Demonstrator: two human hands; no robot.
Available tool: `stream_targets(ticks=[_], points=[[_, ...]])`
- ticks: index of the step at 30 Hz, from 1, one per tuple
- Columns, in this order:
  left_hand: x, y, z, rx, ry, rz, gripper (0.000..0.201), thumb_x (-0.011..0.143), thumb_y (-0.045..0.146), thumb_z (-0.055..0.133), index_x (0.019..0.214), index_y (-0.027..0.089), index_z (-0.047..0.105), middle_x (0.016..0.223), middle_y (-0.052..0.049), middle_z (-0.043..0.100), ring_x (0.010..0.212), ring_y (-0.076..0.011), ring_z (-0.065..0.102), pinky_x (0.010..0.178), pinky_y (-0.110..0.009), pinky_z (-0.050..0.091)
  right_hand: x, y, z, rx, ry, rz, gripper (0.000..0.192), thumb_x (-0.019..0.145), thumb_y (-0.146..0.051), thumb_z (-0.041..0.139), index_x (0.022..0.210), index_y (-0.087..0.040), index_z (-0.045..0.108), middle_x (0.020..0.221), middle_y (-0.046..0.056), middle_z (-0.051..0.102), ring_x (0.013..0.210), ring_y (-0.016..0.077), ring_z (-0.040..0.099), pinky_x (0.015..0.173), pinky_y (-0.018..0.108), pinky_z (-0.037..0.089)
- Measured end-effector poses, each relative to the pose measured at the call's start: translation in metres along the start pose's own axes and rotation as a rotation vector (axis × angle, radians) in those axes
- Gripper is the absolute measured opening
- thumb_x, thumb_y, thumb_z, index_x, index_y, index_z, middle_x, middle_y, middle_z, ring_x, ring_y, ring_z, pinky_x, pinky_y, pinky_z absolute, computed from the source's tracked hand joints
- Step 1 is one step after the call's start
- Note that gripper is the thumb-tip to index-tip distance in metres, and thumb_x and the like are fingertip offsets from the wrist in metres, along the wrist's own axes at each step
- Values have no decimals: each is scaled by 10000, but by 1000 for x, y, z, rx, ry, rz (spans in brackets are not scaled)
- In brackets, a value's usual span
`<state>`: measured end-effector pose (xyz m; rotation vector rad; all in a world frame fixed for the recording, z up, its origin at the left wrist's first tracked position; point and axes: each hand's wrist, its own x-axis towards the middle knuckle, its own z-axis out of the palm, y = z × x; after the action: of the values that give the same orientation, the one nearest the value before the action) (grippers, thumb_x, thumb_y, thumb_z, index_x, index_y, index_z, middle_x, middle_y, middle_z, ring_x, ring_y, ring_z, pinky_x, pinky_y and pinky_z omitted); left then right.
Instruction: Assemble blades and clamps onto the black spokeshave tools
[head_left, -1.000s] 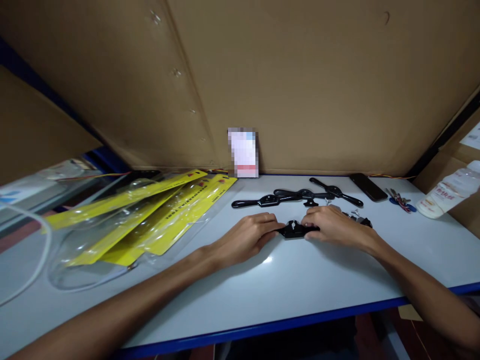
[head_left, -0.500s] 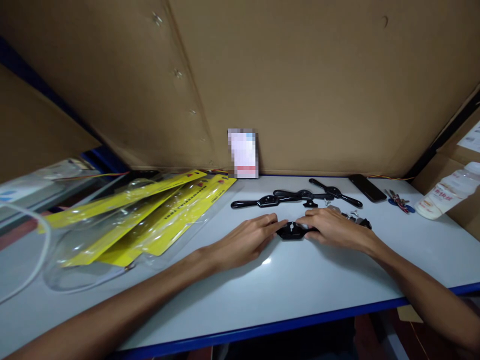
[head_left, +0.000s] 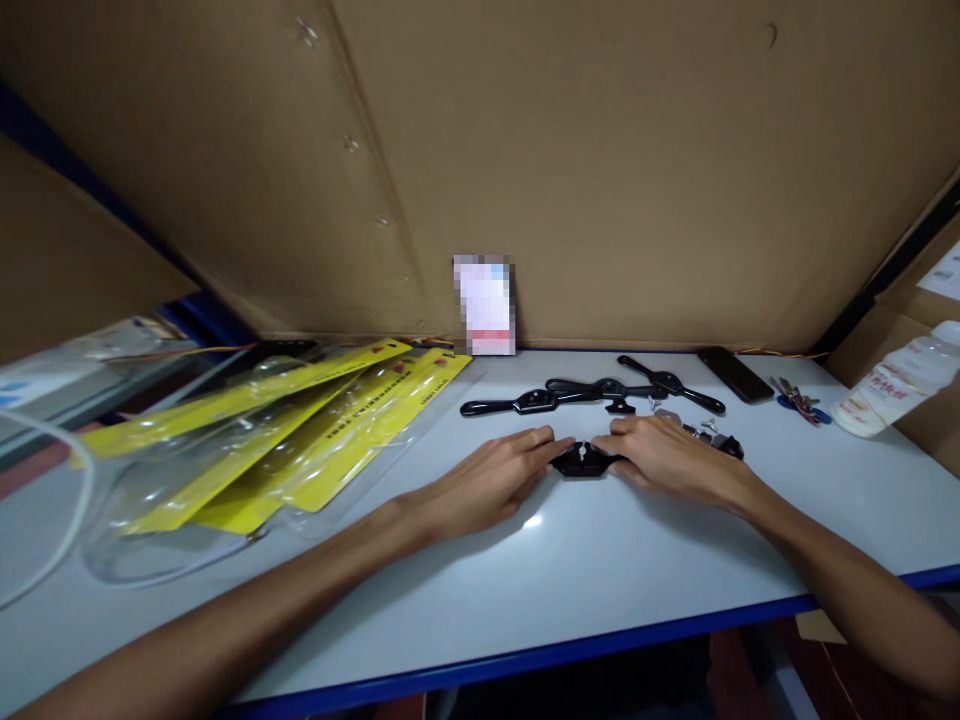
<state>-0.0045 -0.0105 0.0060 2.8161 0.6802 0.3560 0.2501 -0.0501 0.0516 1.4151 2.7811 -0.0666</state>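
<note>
A: What are the two hands doing at the centre of the view?

B: The left hand (head_left: 491,478) and the right hand (head_left: 664,452) are lying palm-down on the white tabletop (head_left: 600,560), each pressing on one end of a black spokeshave (head_left: 582,460). Only the tool's middle section is showing, in the gap between the fingertips; its handles are lying hidden under the fingers.

A: Are the hands closing around it?

B: The fingers are lying fairly flat and close together over the handles. Whether they are curling under to grip cannot be told from this angle.

A: What is lying beyond the hands?

B: Just past the fingertips, more black spokeshaves (head_left: 592,392) are lying in a loose group, some overlapping. Beside the right hand's outer edge, small metal parts (head_left: 701,430) are resting on the tabletop; they are probably screws and blades, though they are too small to be sure.

A: And further out?

B: Beyond and outward of the right hand, a dark phone (head_left: 735,374) and a bunch of keys (head_left: 801,402) are lying near the cardboard wall (head_left: 600,170). Well out from the left hand, yellow-carded blister packs (head_left: 300,430) are lying fanned over one another.
</note>
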Motion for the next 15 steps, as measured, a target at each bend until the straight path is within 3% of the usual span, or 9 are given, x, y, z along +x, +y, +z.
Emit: stream_targets(ticks=[8, 12, 15], points=[[0, -1, 0, -21, 28, 1, 451, 1003, 131, 371, 1443, 180, 457, 1074, -90, 615, 942, -218, 626, 811, -370, 553, -1, 6, 1, 55, 16, -12, 301, 932, -183, 574, 1200, -235, 700, 976, 66, 700, 754, 196, 609, 608, 307, 297], [0, -1, 1, -17, 42, 18, 450, 1004, 126, 372, 1440, 183, 466, 1068, -84, 618, 930, -209, 625, 810, -360, 550, 3, 8, 2, 207, 128, -16, 345, 968, -243, 583, 1302, -251, 668, 1060, 74, 722, 865, 207, 640, 712, 320, 409], [0, -1, 1, -25, 40, 15, 444, 1000, 119, 371, 1424, 175, 488, 1049, -85, 617, 908, -211, 621, 788, -363, 550, 8, 6, 5, 269, 207, -23, 298, 993, -267, 581, 1268, -265, 694, 1059, 53, 724, 877, 189, 643, 739, 315, 426]])
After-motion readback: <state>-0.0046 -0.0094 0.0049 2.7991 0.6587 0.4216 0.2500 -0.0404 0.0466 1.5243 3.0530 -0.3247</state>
